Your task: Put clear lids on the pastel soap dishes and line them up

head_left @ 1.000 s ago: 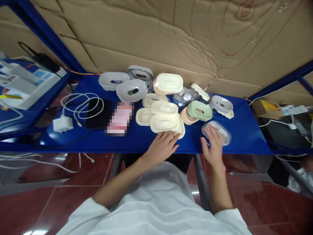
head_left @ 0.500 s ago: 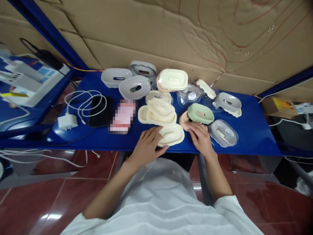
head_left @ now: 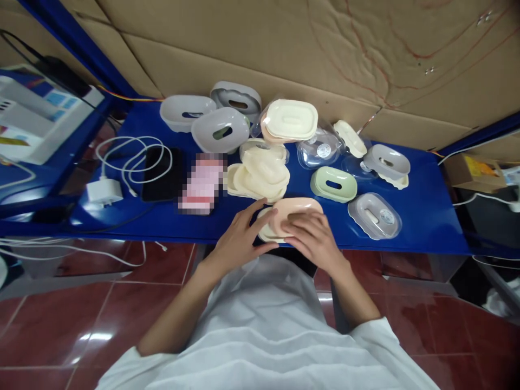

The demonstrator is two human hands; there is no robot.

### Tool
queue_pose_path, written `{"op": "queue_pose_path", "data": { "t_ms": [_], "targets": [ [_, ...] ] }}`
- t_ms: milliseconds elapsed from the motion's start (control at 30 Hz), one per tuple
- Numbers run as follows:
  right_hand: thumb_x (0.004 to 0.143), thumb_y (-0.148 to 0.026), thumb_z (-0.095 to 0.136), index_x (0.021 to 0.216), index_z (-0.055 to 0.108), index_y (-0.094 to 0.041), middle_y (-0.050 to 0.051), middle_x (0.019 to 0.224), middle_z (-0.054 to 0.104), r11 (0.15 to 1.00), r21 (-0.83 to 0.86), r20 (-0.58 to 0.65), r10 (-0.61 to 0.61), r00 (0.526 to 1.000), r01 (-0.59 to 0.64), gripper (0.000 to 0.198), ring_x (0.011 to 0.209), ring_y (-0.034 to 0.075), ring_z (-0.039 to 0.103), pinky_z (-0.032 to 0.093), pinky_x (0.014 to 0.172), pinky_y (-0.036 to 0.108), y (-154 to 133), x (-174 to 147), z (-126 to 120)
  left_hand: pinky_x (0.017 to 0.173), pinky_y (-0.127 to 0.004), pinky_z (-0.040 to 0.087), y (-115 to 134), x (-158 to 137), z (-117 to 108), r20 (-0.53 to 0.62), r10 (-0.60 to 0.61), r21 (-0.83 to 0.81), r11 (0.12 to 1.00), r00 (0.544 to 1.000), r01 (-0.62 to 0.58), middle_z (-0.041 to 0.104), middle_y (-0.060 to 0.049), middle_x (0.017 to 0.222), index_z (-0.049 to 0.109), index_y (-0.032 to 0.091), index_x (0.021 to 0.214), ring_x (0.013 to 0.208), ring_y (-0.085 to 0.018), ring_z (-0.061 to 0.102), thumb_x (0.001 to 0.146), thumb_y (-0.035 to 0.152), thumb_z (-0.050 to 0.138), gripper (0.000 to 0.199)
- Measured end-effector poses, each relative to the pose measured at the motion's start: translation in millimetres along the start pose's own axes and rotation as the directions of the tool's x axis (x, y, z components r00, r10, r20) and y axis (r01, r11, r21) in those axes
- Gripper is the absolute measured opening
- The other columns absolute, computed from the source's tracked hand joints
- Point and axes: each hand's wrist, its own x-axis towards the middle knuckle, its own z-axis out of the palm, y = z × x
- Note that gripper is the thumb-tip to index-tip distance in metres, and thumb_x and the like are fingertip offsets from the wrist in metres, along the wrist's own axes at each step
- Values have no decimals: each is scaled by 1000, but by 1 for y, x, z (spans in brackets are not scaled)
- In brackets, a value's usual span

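Observation:
My right hand [head_left: 314, 238] grips a peach oval soap dish [head_left: 298, 205] over a cream soap-dish base [head_left: 268, 234] at the table's front edge. Fingers of my left hand [head_left: 244, 233] curve round the left end of that base, thumb at its near side. Between the hands, the peach dish covers much of the base; whether it is seated in it I cannot tell. Just behind lies a pile of cream bases [head_left: 260, 179]. A green slotted soap dish [head_left: 333, 184] stands to the right, beside a grey one under a clear lid [head_left: 376, 216].
Several grey slotted dishes [head_left: 221, 130] stand at the back left. A cream base tops a peach dish [head_left: 290, 119], near clear lids [head_left: 320, 151]. On the left lie a phone with a pink screen [head_left: 203, 184], a black device [head_left: 162, 176] and a white charger [head_left: 104, 191].
My right hand has brought the peach dish from beside the green one leftward onto the cream base. The green dish now stands alone. My left hand stays at the base; the view has shifted slightly.

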Motion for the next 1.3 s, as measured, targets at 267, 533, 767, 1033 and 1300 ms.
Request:
{"op": "queue_pose_path", "data": {
  "t_ms": [267,533,767,1033,1300],
  "targets": [
    [112,-34,59,147,67,-29,6,149,72,1000,-26,161,-6,987,11,36,153,26,56,26,135,55,-13,1,12,119,-55,56,-8,-10,-3,1,122,86,989,992,-122,54,-19,163,59,24,153,147,-37,57,101,41,76,57],
    [114,-38,52,147,67,-26,9,151,70,995,98,2,0,1000,-1,38,146,24,61,47,125,48,22,43,-13,120,-57,55,-8,-14,-6,-32,95,28,995,995,-94,49,-19,166,65,24,146,150,-38,54,102,41,77,49],
    [102,-53,71,159,58,-23,15,165,56,951,57,28,304,952,-305,66,151,35,57,51,122,57,73,147,38,123,-53,54,-7,-15,-8,-96,-16,-123,992,995,4,49,-13,166,68,28,140,152,-34,53,101,34,77,41],
    [103,-48,72,159,60,-33,8,169,53,975,139,-164,198,967,-176,59,156,31,52,45,131,53,48,71,1,130,-50,46,-10,-14,-8,-33,-182,-317,934,983,163,52,-11,168,39,32,166,156,-32,51,93,37,86,87],
    [102,-35,75,169,44,-39,10,174,45,981,161,-34,116,993,-109,74,157,34,52,52,125,57,10,-28,12,132,-54,42,-17,-8,-13,38,-222,-422,880,974,217,48,-11,169,35,35,169,156,-35,50,88,51,90,99]
  ]
}}
